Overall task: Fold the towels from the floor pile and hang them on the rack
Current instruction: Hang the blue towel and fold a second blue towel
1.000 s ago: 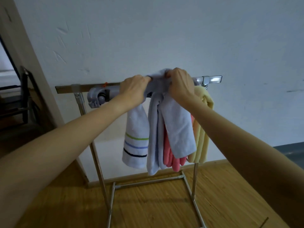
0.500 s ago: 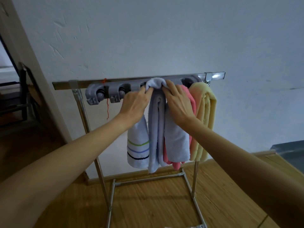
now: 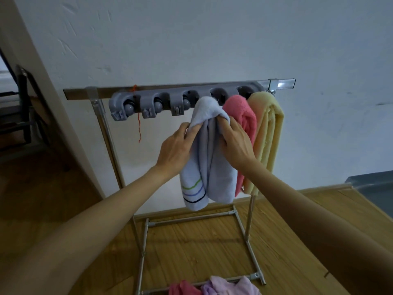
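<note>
A pale blue towel (image 3: 209, 158) with green, blue and dark stripes hangs folded from a grey clip holder (image 3: 170, 103) on the metal rack (image 3: 282, 84). My left hand (image 3: 175, 149) pinches the towel's left fold just below the holder. My right hand (image 3: 235, 140) grips its right fold at the same height. A pink towel (image 3: 242, 116) and a yellow towel (image 3: 269, 128) hang to the right on the same holder. At the bottom edge lies the floor pile, with a pink towel (image 3: 184, 288) and a lilac towel (image 3: 231, 286).
The rack stands on a wooden floor (image 3: 202, 248) against a white wall (image 3: 212, 39). An orange thread (image 3: 139, 124) dangles from the bar. Three clips at the holder's left hold nothing. A dark chair (image 3: 19, 116) stands in the doorway at the left. A grey step (image 3: 374, 188) is at the right.
Both hands have slid down the blue towel from the holder's top to just below it. The view has tilted down, bringing the floor pile into sight.
</note>
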Motion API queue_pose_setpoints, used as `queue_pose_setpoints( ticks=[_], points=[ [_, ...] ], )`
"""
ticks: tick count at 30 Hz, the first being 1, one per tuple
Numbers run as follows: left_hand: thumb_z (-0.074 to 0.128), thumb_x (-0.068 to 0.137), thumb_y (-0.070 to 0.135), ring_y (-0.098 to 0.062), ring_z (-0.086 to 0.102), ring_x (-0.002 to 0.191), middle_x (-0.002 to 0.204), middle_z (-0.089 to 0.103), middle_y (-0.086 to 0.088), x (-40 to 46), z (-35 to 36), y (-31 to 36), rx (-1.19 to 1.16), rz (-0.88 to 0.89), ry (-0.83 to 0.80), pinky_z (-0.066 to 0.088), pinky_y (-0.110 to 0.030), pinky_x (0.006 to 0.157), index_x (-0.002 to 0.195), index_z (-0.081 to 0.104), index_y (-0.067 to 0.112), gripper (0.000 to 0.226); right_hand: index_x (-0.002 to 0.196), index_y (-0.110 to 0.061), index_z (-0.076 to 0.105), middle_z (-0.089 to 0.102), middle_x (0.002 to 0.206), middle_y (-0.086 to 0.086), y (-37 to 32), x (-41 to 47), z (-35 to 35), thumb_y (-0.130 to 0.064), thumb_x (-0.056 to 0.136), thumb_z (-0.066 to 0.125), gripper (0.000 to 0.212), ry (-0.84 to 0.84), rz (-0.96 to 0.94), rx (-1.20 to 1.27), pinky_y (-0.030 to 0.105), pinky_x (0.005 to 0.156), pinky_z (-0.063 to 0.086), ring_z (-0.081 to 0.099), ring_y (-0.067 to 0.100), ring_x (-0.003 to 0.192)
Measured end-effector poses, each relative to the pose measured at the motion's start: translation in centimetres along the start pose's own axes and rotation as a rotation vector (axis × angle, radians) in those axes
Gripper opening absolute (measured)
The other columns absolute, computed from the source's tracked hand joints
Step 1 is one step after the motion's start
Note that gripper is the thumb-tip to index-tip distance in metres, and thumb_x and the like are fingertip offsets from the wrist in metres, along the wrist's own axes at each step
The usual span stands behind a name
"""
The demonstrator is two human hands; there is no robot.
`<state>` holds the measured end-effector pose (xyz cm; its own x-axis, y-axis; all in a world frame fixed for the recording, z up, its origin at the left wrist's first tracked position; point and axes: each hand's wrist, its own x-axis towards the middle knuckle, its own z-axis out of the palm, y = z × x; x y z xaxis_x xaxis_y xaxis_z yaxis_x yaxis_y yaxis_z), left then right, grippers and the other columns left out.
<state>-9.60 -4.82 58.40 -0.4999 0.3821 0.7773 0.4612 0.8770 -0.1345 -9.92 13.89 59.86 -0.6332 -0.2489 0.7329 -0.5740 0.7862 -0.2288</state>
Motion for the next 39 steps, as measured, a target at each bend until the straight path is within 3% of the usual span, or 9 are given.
queue_pose_setpoints(
  ticks=[4,6,9,11,16,19,26,34,39],
  points=[
    [0.068,0.083,0.017,-0.019,0.055,0.073,0.116,0.048,-0.011,-2.8,1.4,1.2,-0.335,-0.265,0.011,0.044,-0.026,0.046,0.148,0.009,0.027,0.088,0.148,-0.018,0.025,0.041,0.139,0.011,0.1,-1.8,0.8,-0.006,0.095,0.048,0.060,0.088,-0.012,0.132,0.019,0.087,0.044,0.049,0.017,0.116],
    [0.071,0.082,0.033,-0.015,0.055,0.078,0.110,0.052,-0.007,-3.8,2.4,1.4,-0.419,-0.460,-0.027,0.048,-0.026,0.053,0.147,0.017,0.018,0.085,0.148,-0.024,0.018,0.041,0.142,0.006,0.3,-2.9,1.3,-0.014,0.098,0.050,0.060,0.118,0.034,0.226,0.009,0.089,0.041,0.047,0.006,0.118],
    [0.065,0.086,0.038,-0.026,0.064,0.077,0.090,0.064,-0.010,-4.8,3.8,0.3,-0.387,-0.558,-0.182,0.049,-0.034,0.057,0.105,0.059,0.007,0.036,0.140,-0.018,0.026,0.050,0.133,0.001,0.1,-3.7,1.8,-0.020,0.096,0.053,0.051,0.150,0.201,0.333,0.020,0.087,0.047,0.054,0.009,0.113],
    [0.064,0.087,0.031,-0.032,0.061,0.065,0.071,0.062,-0.011,-5.3,4.2,-1.1,-0.382,-0.629,-0.183,0.040,-0.033,0.050,0.077,0.057,0.004,0.030,0.126,-0.012,0.041,0.053,0.114,-0.003,0.2,-3.9,2.0,-0.019,0.092,0.056,0.037,0.160,0.237,0.270,0.027,0.076,0.050,0.055,0.010,0.097],
    [0.066,0.083,0.012,-0.024,0.046,0.066,0.081,0.055,-0.017,-5.2,3.6,-3.4,-0.231,-0.831,0.041,0.029,-0.031,0.055,0.084,0.049,0.003,0.020,0.094,-0.007,0.054,0.053,0.093,0.005,0.8,-3.8,2.8,-0.017,0.088,0.058,0.013,0.128,0.238,0.072,0.038,0.061,0.049,0.052,0.018,0.077],
    [0.067,0.083,0.012,-0.028,0.054,0.070,0.083,0.058,-0.016,-5.2,4.3,-3.0,-0.288,-0.811,-0.002,0.034,-0.028,0.058,0.087,0.051,0.002,0.019,0.092,-0.007,0.055,0.053,0.092,0.002,0.9,-3.9,2.9,-0.019,0.087,0.059,0.013,0.130,0.254,0.047,0.032,0.060,0.047,0.052,0.017,0.075],
    [0.066,0.075,0.018,-0.014,0.062,0.072,0.077,0.063,0.005,-5.1,3.5,2.5,-0.803,-0.659,-0.448,0.050,-0.023,0.062,0.085,0.055,0.024,0.016,0.088,-0.008,0.055,0.053,0.087,0.001,1.0,-5.0,2.5,-0.024,0.088,0.057,0.016,0.046,0.344,-0.031,0.030,0.055,0.041,0.049,0.016,0.069],
    [0.065,0.082,0.048,-0.011,0.061,0.061,0.059,0.052,0.010,-3.7,6.2,6.3,-0.699,-0.904,-0.313,0.037,-0.014,0.051,0.067,0.045,0.027,0.033,0.090,-0.013,0.032,0.045,0.064,-0.004,0.9,-6.2,0.5,-0.017,0.089,0.050,0.019,-0.021,0.423,0.069,0.026,0.044,0.029,0.046,0.017,0.049],
    [0.062,0.083,0.046,-0.022,0.063,0.068,0.079,0.064,-0.003,-4.1,6.3,5.3,-0.588,-0.884,-0.286,0.049,-0.030,0.058,0.091,0.057,0.010,0.037,0.095,-0.008,0.037,0.051,0.066,0.002,0.4,-7.0,0.3,-0.010,0.091,0.047,0.012,-0.041,0.399,0.070,0.038,0.047,0.042,0.055,0.029,0.055]
  ],
)
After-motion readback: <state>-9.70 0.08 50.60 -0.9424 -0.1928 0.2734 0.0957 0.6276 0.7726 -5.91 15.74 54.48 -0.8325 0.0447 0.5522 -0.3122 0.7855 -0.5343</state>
